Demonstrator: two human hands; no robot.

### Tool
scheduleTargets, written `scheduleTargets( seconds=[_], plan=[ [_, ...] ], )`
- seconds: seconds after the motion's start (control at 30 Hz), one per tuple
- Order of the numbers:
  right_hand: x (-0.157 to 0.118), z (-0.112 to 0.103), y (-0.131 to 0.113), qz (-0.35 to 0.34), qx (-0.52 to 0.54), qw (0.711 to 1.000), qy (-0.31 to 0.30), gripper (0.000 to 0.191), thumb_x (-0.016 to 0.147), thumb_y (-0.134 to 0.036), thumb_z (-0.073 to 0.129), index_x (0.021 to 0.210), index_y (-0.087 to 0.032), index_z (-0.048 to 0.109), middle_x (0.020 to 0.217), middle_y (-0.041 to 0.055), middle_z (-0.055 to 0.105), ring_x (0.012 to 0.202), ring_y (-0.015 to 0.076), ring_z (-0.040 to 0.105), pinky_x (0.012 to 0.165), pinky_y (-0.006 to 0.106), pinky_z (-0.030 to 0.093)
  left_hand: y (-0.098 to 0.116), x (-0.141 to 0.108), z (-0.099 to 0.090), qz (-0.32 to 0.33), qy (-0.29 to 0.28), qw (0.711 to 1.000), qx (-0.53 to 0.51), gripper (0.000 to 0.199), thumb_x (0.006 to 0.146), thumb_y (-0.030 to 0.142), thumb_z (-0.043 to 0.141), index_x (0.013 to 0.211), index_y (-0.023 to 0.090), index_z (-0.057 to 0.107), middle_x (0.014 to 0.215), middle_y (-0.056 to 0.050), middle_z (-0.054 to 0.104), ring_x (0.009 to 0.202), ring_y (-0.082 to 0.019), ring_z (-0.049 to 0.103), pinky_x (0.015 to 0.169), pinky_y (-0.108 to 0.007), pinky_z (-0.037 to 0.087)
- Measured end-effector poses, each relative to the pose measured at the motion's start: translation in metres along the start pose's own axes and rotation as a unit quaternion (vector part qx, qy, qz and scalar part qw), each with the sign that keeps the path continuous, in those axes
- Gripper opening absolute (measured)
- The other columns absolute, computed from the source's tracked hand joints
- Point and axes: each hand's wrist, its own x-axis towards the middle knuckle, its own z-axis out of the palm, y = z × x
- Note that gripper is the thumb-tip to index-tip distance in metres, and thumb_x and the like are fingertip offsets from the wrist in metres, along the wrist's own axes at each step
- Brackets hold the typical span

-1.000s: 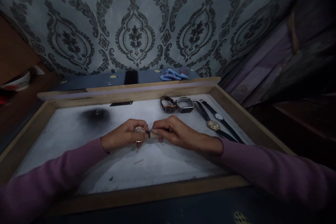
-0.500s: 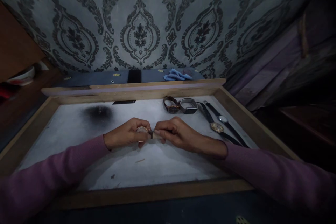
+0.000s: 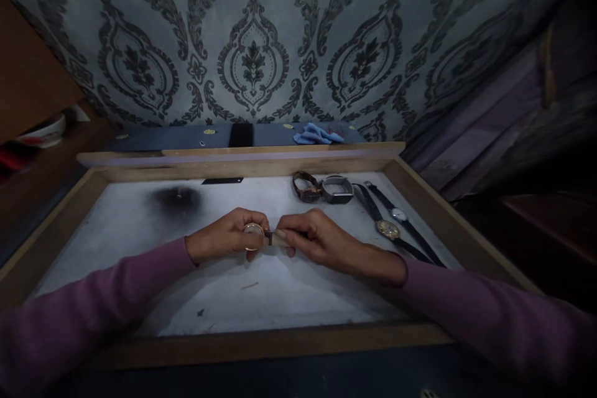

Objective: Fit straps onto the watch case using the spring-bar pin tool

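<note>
1. Gold was the colour of the rim of the watch (image 3: 252, 228), which the left hand (image 3: 222, 238) gripped with the thumb over the lower part of its dial.
2. The right hand (image 3: 321, 237) was also closed, its fingertips seeming to pinch the strap (image 3: 269, 238) just beside the case. What the fingers hid, I could not tell.
3. For good handling, in my judgement, the left grip needed to be firm at the edge of the case, with little pressure on the glass; the right pinch needed to be small and near the joint, so the strap would not twist.
4. Working low over the tray (image 3: 261, 350) was also wise, in case of slipping.
5. The watch was between the hands, inside the left fingers, with its strap toward the right ones.
</note>
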Motion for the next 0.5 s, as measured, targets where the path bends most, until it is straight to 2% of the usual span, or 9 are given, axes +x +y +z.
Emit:
scheduleTargets(
  seconds=[0.23,0.4,0.5],
  plan=[
    [-0.0005,-0.0014,-0.0041,0.02,0.041,0.999,0.006,0.032,0.092,-0.028,0.045,0.065,-0.013,0.054,0.049,-0.0053,0.043,0.039,0.0043,0.034,0.039,0.017,0.026,0.0019,-0.0003,0.0009,-0.007,0.009,1.0,-0.019,0.016,0.073,0.03,0.06,0.073,0.016,0.052,0.049,0.006,0.053,0.046,-0.007,0.039,0.048,-0.02,0.029],
    [-0.0005,-0.001,-0.0045,0.053,0.065,0.996,0.001,0.031,0.092,-0.03,0.046,0.067,-0.014,0.054,0.053,-0.0032,0.051,0.035,0.0037,0.038,0.037,0.016,0.028,0.0016,-0.0007,0.001,-0.006,0.012,1.0,-0.027,0.015,0.072,0.03,0.059,0.073,0.016,0.052,0.049,0.005,0.053,0.046,-0.008,0.04,0.048,-0.02,0.029],
    [-0.0001,-0.0004,-0.0035,0.056,0.062,0.997,0.004,0.031,0.092,-0.03,0.046,0.067,-0.014,0.055,0.051,-0.0037,0.05,0.035,0.0041,0.038,0.037,0.017,0.029,0.0017,-0.0003,0.0011,-0.008,0.008,1.0,-0.018,0.015,0.072,0.03,0.058,0.073,0.017,0.052,0.05,0.005,0.053,0.046,-0.008,0.04,0.048,-0.02,0.028]
  ],
)
